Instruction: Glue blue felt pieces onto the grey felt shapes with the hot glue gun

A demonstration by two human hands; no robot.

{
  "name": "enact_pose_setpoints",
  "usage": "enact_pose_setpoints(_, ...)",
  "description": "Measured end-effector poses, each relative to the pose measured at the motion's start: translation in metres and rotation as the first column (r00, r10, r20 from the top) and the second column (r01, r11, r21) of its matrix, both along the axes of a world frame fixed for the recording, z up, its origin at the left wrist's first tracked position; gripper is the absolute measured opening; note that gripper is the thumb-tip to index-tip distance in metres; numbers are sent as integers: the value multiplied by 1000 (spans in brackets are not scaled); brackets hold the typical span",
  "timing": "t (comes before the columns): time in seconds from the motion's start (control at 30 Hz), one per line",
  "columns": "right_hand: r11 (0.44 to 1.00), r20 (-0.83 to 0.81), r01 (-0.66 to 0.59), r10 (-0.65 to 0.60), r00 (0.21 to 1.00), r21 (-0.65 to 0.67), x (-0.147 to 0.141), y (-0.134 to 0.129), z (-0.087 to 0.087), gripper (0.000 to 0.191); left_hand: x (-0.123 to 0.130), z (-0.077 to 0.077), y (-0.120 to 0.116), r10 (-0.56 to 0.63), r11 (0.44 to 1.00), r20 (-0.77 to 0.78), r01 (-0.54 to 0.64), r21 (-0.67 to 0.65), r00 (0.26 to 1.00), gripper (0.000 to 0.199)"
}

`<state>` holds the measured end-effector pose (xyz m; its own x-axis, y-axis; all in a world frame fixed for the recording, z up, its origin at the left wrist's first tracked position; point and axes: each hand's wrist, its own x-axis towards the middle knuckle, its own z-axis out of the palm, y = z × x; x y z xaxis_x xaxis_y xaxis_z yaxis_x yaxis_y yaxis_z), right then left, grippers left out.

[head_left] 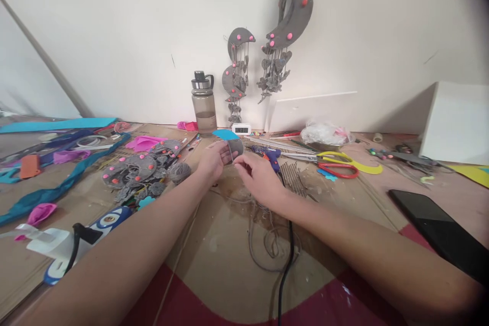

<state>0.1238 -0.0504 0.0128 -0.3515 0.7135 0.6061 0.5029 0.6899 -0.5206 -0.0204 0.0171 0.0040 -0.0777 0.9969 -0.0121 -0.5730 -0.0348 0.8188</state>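
Cardboard point(217, 265) spans between your forearms, crossed by a black cable point(291, 249) and looped grey cord point(263, 269). The phone point(431, 224) lies beside your right forearm. Ahead, your left hand point(211, 162) holds the grey disc point(237, 147); your right hand's point(254, 170) grip is narrow, pinched near its lower edge. The glue gun point(272, 158) and scissors point(338, 170) crowd the right; the bottle point(205, 112) stands by the wall point(133, 61).

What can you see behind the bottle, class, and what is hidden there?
Behind the bottle is the white wall. A pink piece peeks out beside its base; anything directly behind the base cannot be seen.
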Motion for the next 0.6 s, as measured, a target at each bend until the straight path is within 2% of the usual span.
enact_pose_setpoints(0.07, 996, 58, -69, 66, 996, 55, -5, -10, 3, 15, -3, -1, 4, 25, 995, 86, -16, -100, 996, 7)
enact_pose_setpoints(0.13, 978, 132, -169, 152, 980, 124, -8, -19, 5, 17, -4, 0, 6, 43, 990, 135, -23, -141, 990, 8)
enact_pose_setpoints(0.2, 921, 249, -327, 272, 929, 214, -10, -24, 6, 20, -5, 2, 6, 39, 992, 151, -20, -126, 988, 7)
enact_pose_setpoints(0.27, 834, 357, -465, 355, 864, 297, -9, -27, 7, 25, -5, 4, 5, 38, 992, 152, -19, -122, 988, 6)
enact_pose_setpoints(0.3, 802, 380, -503, 377, 845, 322, -9, -27, 8, 28, -5, 5, 4, 44, 991, 151, -24, -133, 988, 6)
enact_pose_setpoints(0.33, 794, 367, -507, 385, 847, 335, -7, -26, 9, 29, -4, 5, 4, 52, 989, 150, -30, -147, 987, 6)
enact_pose_setpoints(0.37, 813, 315, -476, 379, 870, 335, -6, -24, 9, 28, -4, 5, 3, 57, 987, 148, -33, -156, 987, 7)
enact_pose_setpoints(0.43, 897, 121, -337, 315, 941, 285, -2, -17, 9, 24, -3, 5, 2, 38, 992, 141, -20, -128, 989, 8)
enact_pose_setpoints(0.5, 975, -120, -134, 156, 980, 177, 3, -7, 8, 18, -1, 5, -1, -28, 998, 114, 34, -55, 993, 7)
enact_pose_setpoints(0.53, 993, -224, -38, 62, 973, 111, 5, 0, 6, 16, 1, 5, -3, -67, 997, 91, 69, -18, 994, 6)
enact_pose_setpoints(0.6, 996, -348, 91, -86, 933, -3, 9, 12, 2, 16, 4, 4, -7, -136, 990, 35, 135, 34, 990, 3)
